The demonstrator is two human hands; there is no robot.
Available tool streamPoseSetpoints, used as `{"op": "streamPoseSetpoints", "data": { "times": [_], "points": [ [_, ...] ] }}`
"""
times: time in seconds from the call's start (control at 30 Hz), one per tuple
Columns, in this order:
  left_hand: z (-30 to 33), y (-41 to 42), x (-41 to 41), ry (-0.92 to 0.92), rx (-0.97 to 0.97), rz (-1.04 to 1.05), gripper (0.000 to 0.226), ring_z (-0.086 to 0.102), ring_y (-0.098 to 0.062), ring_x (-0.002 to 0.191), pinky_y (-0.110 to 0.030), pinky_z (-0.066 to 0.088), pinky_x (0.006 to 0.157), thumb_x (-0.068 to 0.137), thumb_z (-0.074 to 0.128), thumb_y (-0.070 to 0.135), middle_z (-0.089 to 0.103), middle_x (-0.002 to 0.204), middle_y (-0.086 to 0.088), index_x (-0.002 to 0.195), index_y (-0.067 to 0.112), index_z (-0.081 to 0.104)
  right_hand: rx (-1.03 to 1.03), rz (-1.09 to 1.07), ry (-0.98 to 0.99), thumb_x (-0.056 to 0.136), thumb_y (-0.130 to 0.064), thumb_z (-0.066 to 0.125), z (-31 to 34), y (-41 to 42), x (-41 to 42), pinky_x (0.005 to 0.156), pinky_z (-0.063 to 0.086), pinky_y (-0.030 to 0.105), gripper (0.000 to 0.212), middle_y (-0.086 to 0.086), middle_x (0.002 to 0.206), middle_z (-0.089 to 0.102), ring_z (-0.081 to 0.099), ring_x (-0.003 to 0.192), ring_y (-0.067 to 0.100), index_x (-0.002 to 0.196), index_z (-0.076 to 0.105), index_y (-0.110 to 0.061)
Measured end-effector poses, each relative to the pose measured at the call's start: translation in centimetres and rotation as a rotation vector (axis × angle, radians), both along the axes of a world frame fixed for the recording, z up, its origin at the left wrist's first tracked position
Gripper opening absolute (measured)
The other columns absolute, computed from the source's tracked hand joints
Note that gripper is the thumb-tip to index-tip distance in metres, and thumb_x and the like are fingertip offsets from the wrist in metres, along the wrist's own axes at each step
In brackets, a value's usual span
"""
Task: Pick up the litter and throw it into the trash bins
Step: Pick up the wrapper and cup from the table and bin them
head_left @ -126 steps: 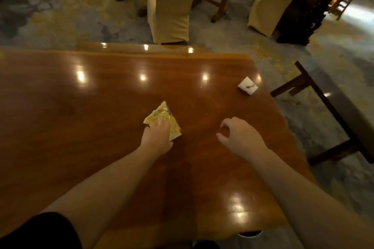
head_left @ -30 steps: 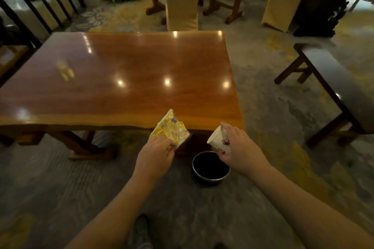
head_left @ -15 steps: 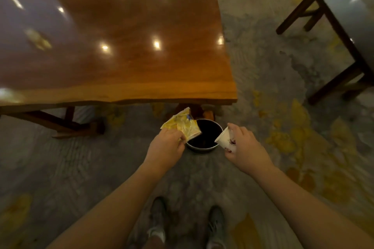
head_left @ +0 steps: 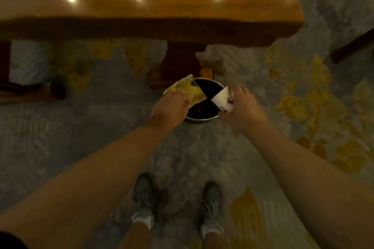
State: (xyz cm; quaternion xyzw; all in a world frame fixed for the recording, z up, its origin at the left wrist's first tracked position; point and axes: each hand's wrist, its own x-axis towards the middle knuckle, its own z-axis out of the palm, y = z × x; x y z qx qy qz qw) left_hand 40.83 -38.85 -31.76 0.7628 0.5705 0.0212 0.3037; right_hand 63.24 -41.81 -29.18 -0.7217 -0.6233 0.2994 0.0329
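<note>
1. The left hand (head_left: 172, 105) has its grip closed on a yellow wrapper (head_left: 187, 90), held over the left rim of the trash bin (head_left: 204, 120).
2. The right hand (head_left: 241, 107) has its grip closed on a white paper cup (head_left: 221, 98), tilted over the bin's right rim.
3. The bin stands on the carpet (head_left: 60, 137) just in front of the worktop (head_left: 162, 6).

Since four seconds before, both pieces of litter had left the glossy orange-brown wooden bench (head_left: 182, 6). The left hand (head_left: 172, 105) had lifted the crinkled yellow plastic snack wrapper (head_left: 184, 89) off it, and the right hand (head_left: 240, 105) had taken up the small white paper cup with red print (head_left: 221, 98). Both hands had come down over the round black trash bin with a metal rim (head_left: 204, 91) on the floor, which half a second before lay just ahead of them. The view had tipped downward, bringing the grey sneakers (head_left: 142, 198) fully into sight.
</note>
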Motion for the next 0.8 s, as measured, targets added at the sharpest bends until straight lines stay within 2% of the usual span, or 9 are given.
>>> {"op": "streamPoseSetpoints", "data": {
  "times": [0.13, 0.23, 0.33, 0.4, 0.5, 0.67, 0.8],
  "points": [
    [-3.8, 0.8, 1.1, 0.004, -0.040, 0.034, 0.015, 0.062, -0.025, 0.093, -0.037, 0.052, 0.072, 0.086, 0.062, 0.017, 0.069, 0.104, -0.004, 0.095, 0.023, 0.073, -0.023, -0.001, -0.020, 0.070, -0.030, 0.083, -3.6, 1.1, 0.2, 0.076, 0.048, 0.044, 0.076, 0.010, 0.124, 0.051, 0.051, 0.110, 0.034, 0.132, 0.041, -0.019],
    [-5.6, 0.9, 1.9, 0.024, -0.059, 0.016, 0.015, 0.062, -0.027, 0.094, -0.039, 0.053, 0.073, 0.089, 0.061, 0.020, 0.069, 0.104, -0.005, 0.100, 0.021, 0.071, -0.072, -0.028, -0.023, 0.069, -0.029, 0.085, -5.4, 2.1, 0.1, 0.085, 0.051, 0.049, 0.079, 0.010, 0.129, 0.049, 0.051, 0.114, 0.034, 0.134, 0.041, -0.019],
    [-6.3, 1.0, 2.5, -0.041, -0.047, 0.023, 0.028, 0.061, -0.034, 0.106, -0.043, 0.051, 0.079, 0.088, 0.065, 0.023, 0.065, 0.121, -0.013, 0.117, 0.022, 0.067, -0.107, -0.071, 0.003, 0.070, -0.032, 0.085, -6.4, 2.9, -0.1, 0.093, 0.048, 0.050, 0.088, 0.012, 0.137, 0.046, 0.047, 0.122, 0.035, 0.142, 0.037, -0.017],
    [-6.4, 1.2, 2.9, -0.033, -0.055, 0.028, 0.042, 0.060, -0.033, 0.110, -0.044, 0.051, 0.082, 0.085, 0.071, 0.032, 0.061, 0.129, -0.013, 0.125, 0.023, 0.062, -0.112, -0.091, 0.017, 0.070, -0.036, 0.086, -6.7, 3.2, -0.2, 0.093, 0.048, 0.049, 0.091, 0.013, 0.138, 0.046, 0.048, 0.123, 0.035, 0.143, 0.037, -0.016],
    [-6.3, 1.3, 2.9, -0.022, -0.081, 0.055, 0.044, 0.061, -0.027, 0.106, -0.041, 0.050, 0.080, 0.082, 0.072, 0.041, 0.064, 0.120, -0.005, 0.121, 0.022, 0.062, -0.113, -0.070, 0.004, 0.071, -0.041, 0.085, -6.6, 3.3, -0.5, 0.085, 0.047, 0.045, 0.086, 0.013, 0.134, 0.048, 0.049, 0.119, 0.035, 0.139, 0.039, -0.013],
    [-5.0, 0.4, 1.4, 0.018, -0.024, 0.102, 0.045, 0.059, -0.027, 0.106, -0.047, 0.053, 0.082, 0.083, 0.070, 0.044, 0.063, 0.115, -0.005, 0.120, 0.021, 0.061, -0.129, 0.023, -0.021, 0.076, -0.039, 0.080, -5.1, 3.2, -1.6, 0.092, 0.050, 0.047, 0.083, 0.011, 0.137, 0.048, 0.049, 0.123, 0.033, 0.144, 0.038, -0.017],
    [-3.3, -1.6, -1.5, 0.025, -0.001, 0.174, 0.043, 0.058, -0.026, 0.105, -0.045, 0.053, 0.081, 0.081, 0.071, 0.044, 0.063, 0.111, -0.005, 0.115, 0.021, 0.062, -0.093, 0.110, -0.055, 0.079, -0.039, 0.075, -2.9, 2.5, -3.2, 0.088, 0.052, 0.046, 0.072, 0.010, 0.133, 0.052, 0.051, 0.120, 0.032, 0.140, 0.044, -0.018]
  ]
}}
